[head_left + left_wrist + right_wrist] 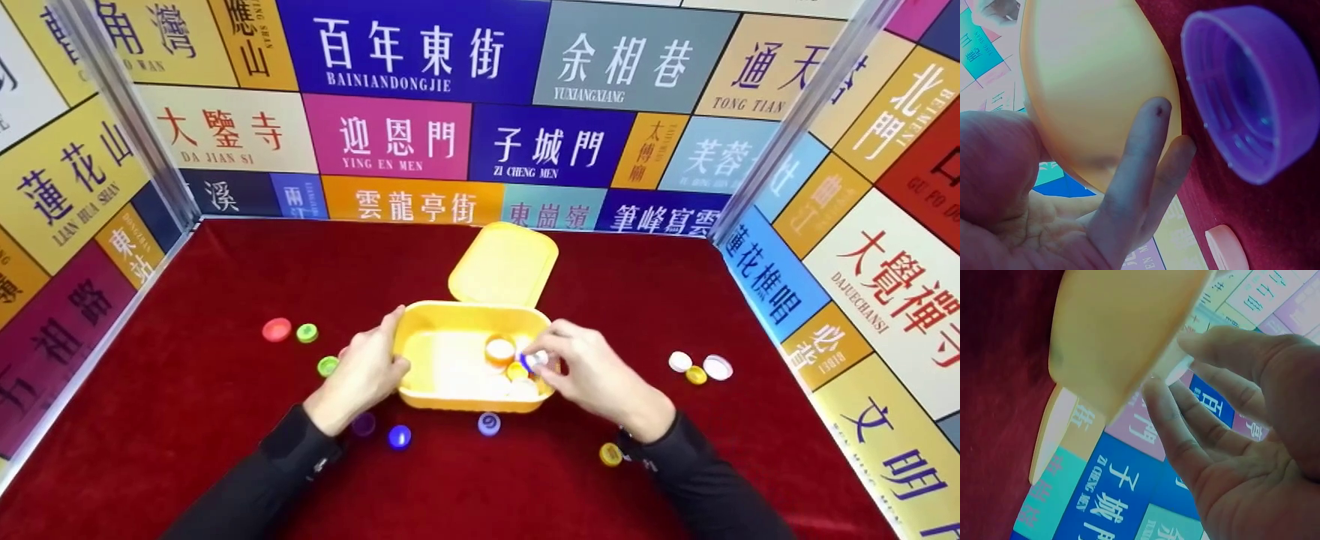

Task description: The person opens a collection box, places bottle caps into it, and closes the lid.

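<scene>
A yellow plastic box [439, 403] stands uncovered in the middle of the table. My left hand [364, 375] grips its left end, with the thumb over the rim and fingers against the outer wall [1100, 73]. Over the box's right end, my right hand [596, 367] pinches a white bottle cap [1180, 370] between thumb and fingers. Inside the box lie an orange cap [499, 350], a small yellow cap [517, 371] and a blue cap [526, 363] close to the right fingertips. A purple cap [1292, 95] is on the cloth near my left wrist.
Behind the box lies its yellow lid [504, 266]. Scattered over the red cloth [247, 465] are a red cap [277, 329], green caps [307, 333], a blue cap [399, 437], a light-purple cap [489, 424], a yellow cap [610, 454] and white caps [680, 361]. Printed panels [409, 49] surround the table.
</scene>
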Motion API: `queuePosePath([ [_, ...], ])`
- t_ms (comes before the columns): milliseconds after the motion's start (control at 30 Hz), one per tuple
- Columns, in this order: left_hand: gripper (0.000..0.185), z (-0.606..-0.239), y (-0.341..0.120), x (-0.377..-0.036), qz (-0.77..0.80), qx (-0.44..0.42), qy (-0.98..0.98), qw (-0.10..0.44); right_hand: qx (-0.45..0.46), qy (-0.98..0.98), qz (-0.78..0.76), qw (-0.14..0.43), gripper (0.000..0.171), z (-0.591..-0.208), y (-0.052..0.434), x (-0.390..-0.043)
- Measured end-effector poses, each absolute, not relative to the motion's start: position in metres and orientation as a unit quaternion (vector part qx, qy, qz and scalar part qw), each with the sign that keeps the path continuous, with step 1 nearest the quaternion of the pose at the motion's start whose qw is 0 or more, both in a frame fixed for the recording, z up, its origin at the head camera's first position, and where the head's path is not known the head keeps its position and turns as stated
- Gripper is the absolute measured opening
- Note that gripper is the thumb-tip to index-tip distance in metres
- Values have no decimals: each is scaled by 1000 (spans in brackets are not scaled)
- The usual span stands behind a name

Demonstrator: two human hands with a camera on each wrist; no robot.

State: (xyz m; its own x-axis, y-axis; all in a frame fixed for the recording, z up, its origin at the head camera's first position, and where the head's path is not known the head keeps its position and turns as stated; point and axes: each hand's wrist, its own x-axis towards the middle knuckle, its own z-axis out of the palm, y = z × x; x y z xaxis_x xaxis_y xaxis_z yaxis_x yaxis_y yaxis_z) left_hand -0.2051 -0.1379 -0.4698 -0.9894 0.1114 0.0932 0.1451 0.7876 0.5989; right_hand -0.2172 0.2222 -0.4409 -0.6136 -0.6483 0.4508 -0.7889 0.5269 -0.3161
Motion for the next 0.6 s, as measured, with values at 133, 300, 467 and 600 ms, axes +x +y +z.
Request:
queuePosePath([
  [133,84,-470,-138,-205,-321,-69,-944,29,432,-859,245,124,19,-444,219,-216],
  [300,84,-470,-137,-206,-321,-67,-944,29,428,-861,243,123,19,-444,219,-215],
  [467,84,-470,-138,-206,-320,-62,-945,24,421,-866,240,127,19,-442,220,-215],
  [600,84,-471,-138,-205,-322,-66,-944,28,415,-869,237,131,17,-440,220,-215],
])
